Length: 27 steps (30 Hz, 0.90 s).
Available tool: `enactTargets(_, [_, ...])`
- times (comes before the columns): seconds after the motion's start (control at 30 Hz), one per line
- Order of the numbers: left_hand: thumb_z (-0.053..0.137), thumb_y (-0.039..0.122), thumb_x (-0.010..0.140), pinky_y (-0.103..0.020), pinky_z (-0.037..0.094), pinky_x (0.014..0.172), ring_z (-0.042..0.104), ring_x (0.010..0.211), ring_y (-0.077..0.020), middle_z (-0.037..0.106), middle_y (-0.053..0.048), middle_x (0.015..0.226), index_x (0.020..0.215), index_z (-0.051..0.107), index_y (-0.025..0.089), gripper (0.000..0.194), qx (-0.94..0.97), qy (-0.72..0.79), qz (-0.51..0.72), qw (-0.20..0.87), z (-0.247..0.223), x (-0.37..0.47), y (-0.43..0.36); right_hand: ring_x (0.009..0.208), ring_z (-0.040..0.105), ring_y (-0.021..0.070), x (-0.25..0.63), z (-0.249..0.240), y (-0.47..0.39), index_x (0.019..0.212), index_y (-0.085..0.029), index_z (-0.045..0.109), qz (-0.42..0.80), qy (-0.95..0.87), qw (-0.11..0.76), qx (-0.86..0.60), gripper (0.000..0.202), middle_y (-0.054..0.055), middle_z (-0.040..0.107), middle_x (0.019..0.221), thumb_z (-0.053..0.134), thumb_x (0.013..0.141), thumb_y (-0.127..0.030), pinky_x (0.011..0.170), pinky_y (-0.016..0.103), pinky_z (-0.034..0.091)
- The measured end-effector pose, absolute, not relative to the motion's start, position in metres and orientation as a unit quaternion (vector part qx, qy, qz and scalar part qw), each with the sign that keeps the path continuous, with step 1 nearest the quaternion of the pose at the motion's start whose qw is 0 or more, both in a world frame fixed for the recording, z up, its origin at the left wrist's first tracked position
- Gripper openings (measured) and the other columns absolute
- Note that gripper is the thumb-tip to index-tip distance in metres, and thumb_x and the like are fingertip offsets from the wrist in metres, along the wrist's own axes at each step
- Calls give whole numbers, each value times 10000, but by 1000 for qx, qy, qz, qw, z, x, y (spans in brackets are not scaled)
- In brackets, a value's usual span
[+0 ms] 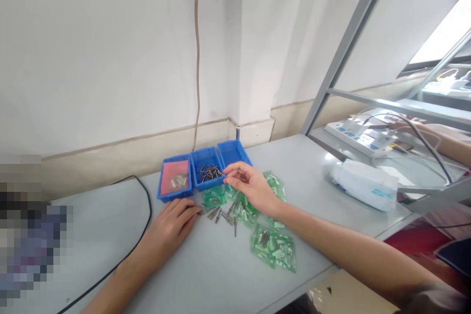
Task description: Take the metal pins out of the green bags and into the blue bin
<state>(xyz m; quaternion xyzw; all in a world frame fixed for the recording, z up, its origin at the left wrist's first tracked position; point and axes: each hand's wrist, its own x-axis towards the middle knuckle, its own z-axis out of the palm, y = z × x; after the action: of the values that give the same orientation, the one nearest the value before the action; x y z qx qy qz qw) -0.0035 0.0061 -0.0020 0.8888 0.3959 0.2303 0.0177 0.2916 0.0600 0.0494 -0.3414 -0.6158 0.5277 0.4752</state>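
We see our right hand (255, 190) with thumb and fingertips close together, near the blue rectangular plastic tray (204, 158) where thin dark metal pins (210, 172) lie. Our left hand (176, 218) has bent fingers beside loose silvery metal pins (218, 215). We cannot tell if either pinches something.

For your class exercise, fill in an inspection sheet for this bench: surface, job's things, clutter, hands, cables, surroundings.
Surface: grey tabletop, against a wall.
Job's things: left blue tray with pink sheet; middle blue tray with dark pins; right blue tray; loose metal pins and green bags in front.
Clutter: white packet, right side.
Hands: left hand beside loose pins; right hand near middle tray's corner; grips unclear.
Cables: black cable on tabletop; beige cable down wall.
Surroundings: metal frame; another person's arm.
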Motion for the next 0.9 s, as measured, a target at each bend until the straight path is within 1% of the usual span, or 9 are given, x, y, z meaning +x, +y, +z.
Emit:
enactTargets(0.1, [481,229,1119,-388,525,967,641,1104,-230,677,-86,1235,1333,657,248,278,889,398,226,25,-2,-3,6,889,644,219,292,49,54,1101,-283,746,385,-703,481,-354,127,35,705,987,707,1005,-356,821,368,493])
enactTargets(0.2, [479,227,1119,-389,523,970,643,1101,-228,676,-81,1233,1329,661,253,279,888,400,225,24,-2,-4,6,870,627,220,292,48,51,1116,-297,752,320,-750,464,-348,129,44,680,995,650,1039,-315,801,372,500])
enactTargets(0.33, [490,232,1115,-381,524,958,644,1092,-227,678,-80,1233,1327,666,257,276,888,399,229,23,-3,-5,6,856,613,223,291,47,50,1065,-284,747,334,-751,450,-349,127,48,676,990,630,1046,-332,802,380,497])
enactTargets(0.47, [503,229,1113,-382,515,963,638,1098,-230,677,-78,1237,1328,661,255,267,888,395,235,19,-3,-4,6,827,610,209,291,47,54,1119,-283,662,407,-690,471,-370,117,23,676,964,622,1047,-366,774,355,489])
enactTargets(0.53, [504,226,1114,-383,511,962,635,1099,-230,676,-76,1238,1328,655,251,263,888,396,232,19,-2,-3,5,771,589,192,292,46,56,1123,-283,623,418,-674,479,-377,109,13,668,960,574,1068,-363,746,344,482])
enactTargets(0.6, [500,225,1116,-382,513,959,638,1095,-227,678,-75,1233,1332,652,247,265,889,396,229,18,-1,-2,5,775,587,189,294,46,58,1082,-273,635,394,-690,472,-381,142,23,663,996,506,1092,-331,757,347,483])
enactTargets(0.73, [486,240,1118,-372,533,945,660,1063,-217,690,-75,1207,1313,675,245,272,889,393,234,9,0,-2,5,960,630,231,296,43,62,1101,-266,690,294,-750,445,-390,249,61,677,1105,441,1108,-260,882,391,495])
enactTargets(0.83, [477,257,1119,-370,547,938,670,1044,-213,698,-78,1193,1298,690,245,279,889,393,237,5,0,-2,6,1121,629,268,295,41,63,1261,-272,654,231,-786,417,-393,261,90,669,1234,446,1105,-243,1000,447,489])
enactTargets(0.9, [479,258,1119,-371,544,940,668,1042,-213,698,-75,1191,1291,692,247,274,888,395,237,4,-1,-2,6,1215,602,289,294,38,63,1354,-277,605,192,-808,396,-391,299,101,656,1310,452,1101,-227,1092,501,448])
